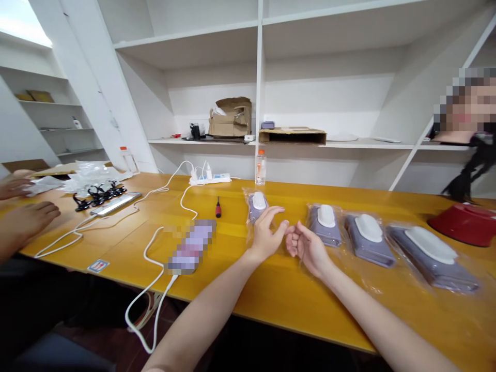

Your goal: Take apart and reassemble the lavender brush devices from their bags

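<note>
My left hand (267, 231) is open above the yellow table, its fingers stretched out and bare. Just behind it lies a small purple-grey pack (254, 211) in clear plastic with a white oval piece on top, partly hidden by the hand. Facing it, my right hand (310, 250) has loosely curled fingers, the thumb apart and nothing visible in the grasp. The two hands are close together. Beside my right hand sits a similar wrapped pack (327, 232). Farther right are another pack (374, 248) and a larger-looking one (437, 263), also topped with white oval pieces.
A phone (191, 248) on a white cable lies left of my hands, near a red screwdriver (218, 209). Behind stand a bottle (261, 169) and a power strip (210, 179). A co-worker's hand (36, 217) rests at left near black clips (101, 195). A red object (465, 225) is at right.
</note>
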Demonstrator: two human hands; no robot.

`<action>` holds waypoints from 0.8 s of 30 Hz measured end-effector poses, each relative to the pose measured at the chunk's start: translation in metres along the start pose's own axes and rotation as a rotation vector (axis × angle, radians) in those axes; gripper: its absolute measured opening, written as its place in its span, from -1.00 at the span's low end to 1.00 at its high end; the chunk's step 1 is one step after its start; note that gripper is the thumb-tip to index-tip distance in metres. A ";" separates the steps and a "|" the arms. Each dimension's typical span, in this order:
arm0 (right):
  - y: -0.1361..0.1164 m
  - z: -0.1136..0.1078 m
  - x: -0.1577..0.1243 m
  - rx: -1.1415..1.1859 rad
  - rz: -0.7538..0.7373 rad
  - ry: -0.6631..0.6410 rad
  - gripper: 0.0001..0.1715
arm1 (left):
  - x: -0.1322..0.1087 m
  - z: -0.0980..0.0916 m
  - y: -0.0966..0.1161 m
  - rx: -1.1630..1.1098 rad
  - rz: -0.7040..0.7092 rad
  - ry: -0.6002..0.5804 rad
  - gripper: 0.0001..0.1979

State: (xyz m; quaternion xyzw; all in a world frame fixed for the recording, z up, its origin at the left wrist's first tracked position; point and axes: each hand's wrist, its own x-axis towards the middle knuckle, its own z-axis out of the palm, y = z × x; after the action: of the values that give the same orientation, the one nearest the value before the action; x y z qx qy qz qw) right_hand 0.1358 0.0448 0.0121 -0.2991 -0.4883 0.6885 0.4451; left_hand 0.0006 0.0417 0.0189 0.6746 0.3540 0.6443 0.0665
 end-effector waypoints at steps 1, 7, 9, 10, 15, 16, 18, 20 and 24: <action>0.002 0.001 0.000 -0.008 0.002 -0.004 -0.60 | 0.000 0.000 0.001 -0.006 -0.008 0.012 -0.81; 0.015 0.003 0.003 -0.069 0.018 -0.004 -0.60 | -0.007 0.008 -0.012 -0.002 -0.209 -0.224 -0.84; 0.020 0.003 0.005 -0.096 0.030 0.021 -0.60 | -0.011 0.012 -0.019 -0.016 -0.251 -0.339 -0.80; 0.022 0.002 0.006 -0.105 0.039 0.035 -0.59 | -0.013 0.014 -0.022 -0.024 -0.267 -0.378 -0.77; 0.027 0.000 0.007 -0.108 0.049 0.042 -0.58 | -0.019 0.019 -0.032 -0.037 -0.331 -0.447 -0.74; 0.027 -0.001 0.007 -0.107 0.044 0.041 -0.58 | -0.019 0.019 -0.032 -0.037 -0.336 -0.450 -0.74; 0.028 -0.001 0.007 -0.106 0.039 0.040 -0.57 | -0.019 0.019 -0.033 -0.036 -0.345 -0.456 -0.74; 0.029 -0.001 0.007 -0.106 0.040 0.040 -0.56 | -0.020 0.019 -0.034 -0.031 -0.351 -0.457 -0.75; 0.029 -0.001 0.008 -0.103 0.050 0.046 -0.54 | -0.021 0.019 -0.035 -0.022 -0.360 -0.454 -0.76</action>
State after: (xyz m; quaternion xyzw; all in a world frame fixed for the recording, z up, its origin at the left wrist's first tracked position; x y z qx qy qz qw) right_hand 0.1240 0.0488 -0.0157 -0.3494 -0.5054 0.6661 0.4228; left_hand 0.0063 0.0632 -0.0203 0.7271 0.4370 0.4587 0.2644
